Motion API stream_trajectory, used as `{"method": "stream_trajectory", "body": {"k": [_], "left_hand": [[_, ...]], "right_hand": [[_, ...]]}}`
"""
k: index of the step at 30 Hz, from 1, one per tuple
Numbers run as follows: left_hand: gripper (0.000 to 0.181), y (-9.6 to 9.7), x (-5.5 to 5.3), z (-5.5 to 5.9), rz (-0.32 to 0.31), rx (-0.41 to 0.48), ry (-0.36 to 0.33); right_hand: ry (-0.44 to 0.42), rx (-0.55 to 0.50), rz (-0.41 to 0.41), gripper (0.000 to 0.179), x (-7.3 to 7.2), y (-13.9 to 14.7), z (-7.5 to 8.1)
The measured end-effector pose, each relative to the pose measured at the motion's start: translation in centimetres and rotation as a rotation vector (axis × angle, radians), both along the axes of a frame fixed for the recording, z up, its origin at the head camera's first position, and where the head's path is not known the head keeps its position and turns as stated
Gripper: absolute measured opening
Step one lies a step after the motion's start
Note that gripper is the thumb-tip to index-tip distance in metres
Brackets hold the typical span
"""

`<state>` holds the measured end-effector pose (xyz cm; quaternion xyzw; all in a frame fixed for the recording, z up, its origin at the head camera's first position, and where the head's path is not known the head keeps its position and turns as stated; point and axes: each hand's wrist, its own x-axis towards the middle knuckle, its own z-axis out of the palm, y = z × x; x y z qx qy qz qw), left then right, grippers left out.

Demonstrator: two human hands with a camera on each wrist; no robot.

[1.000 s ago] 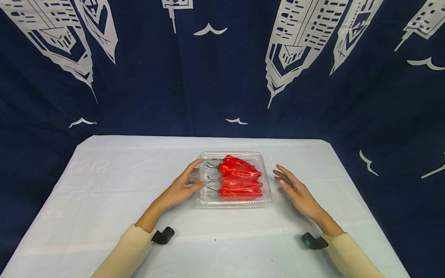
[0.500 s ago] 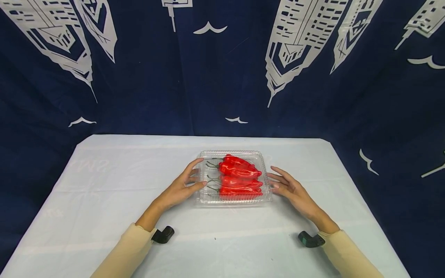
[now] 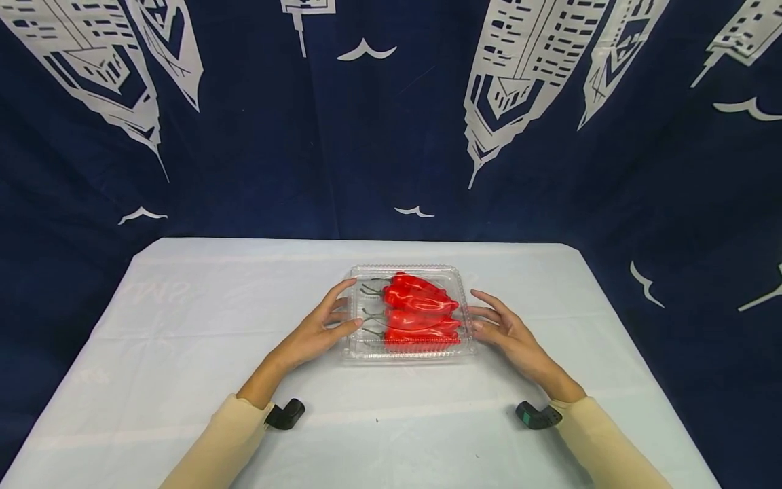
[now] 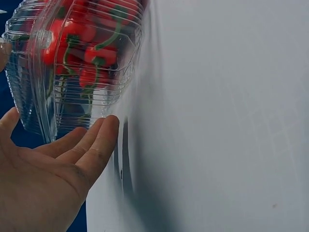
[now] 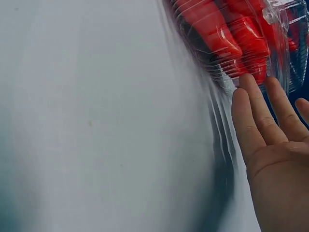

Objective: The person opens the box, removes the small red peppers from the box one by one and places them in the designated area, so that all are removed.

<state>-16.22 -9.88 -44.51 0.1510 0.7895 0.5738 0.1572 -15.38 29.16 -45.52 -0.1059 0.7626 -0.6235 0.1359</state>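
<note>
A clear plastic clamshell container (image 3: 366, 354) sits on the white table with its lid down. Inside lie several red peppers (image 3: 421, 303), green stems pointing left. My left hand (image 3: 314, 333) is at the container's left side, thumb and index finger reaching its edge. In the left wrist view the fingers of this hand (image 4: 58, 174) stretch out nearly straight, tips at the ribbed wall. On the opposite side, my right hand (image 3: 513, 336) has its fingertips right at the container's right edge. The right wrist view shows that hand's fingers (image 5: 260, 116) extended against the clear wall.
The white tablecloth (image 3: 201, 346) extends all around the container. A dark blue cloth (image 3: 263, 156) with white building and bird shapes hangs behind the table. Black wrist cameras (image 3: 285, 413) sit at both cream sleeves (image 3: 226, 441).
My right hand has moved left, from apart from the container to its right edge. The left hand and the container have stayed in place.
</note>
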Motion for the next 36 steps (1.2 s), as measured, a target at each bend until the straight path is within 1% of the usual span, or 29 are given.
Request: {"method": "stream_trajectory", "body": {"k": [3, 6, 11, 17, 21, 25, 31, 36], "left_hand": [[0.075, 0.0, 0.03, 0.02, -0.005, -0.001, -0.002], [0.075, 0.0, 0.05, 0.1, -0.01, -0.001, 0.001], [0.075, -0.05, 0.02, 0.13, -0.019, -0.004, 0.008], [0.077, -0.29, -0.03, 0.09, -0.05, -0.005, -0.018], [0.077, -0.43, 0.05, 0.11, -0.057, -0.017, -0.029], [0.077, -0.47, 0.07, 0.05, -0.057, -0.014, -0.034], [0.077, -0.47, 0.02, 0.13, -0.061, -0.021, -0.042], [0.078, -0.52, 0.08, 0.35, -0.068, -0.036, -0.044]], "right_hand": [[-0.029, -0.039, 0.0, 0.065, -0.1, -0.1, -0.19], [-0.048, -0.086, 0.016, 0.063, -0.15, -0.18, -0.28], [-0.056, -0.139, 0.049, 0.062, -0.2, -0.18, -0.36], [-0.095, -0.195, 0.068, 0.061, -0.34, -0.06, -0.48], [-0.106, -0.227, 0.085, 0.056, -0.4, -0.03, -0.46], [-0.122, -0.244, 0.09, 0.055, -0.4, -0.05, -0.39], [-0.205, -0.228, 0.06, 0.064, -0.54, -0.1, 0.01], [-0.253, -0.232, 0.071, 0.067, -0.89, 0.11, 0.19]]}}
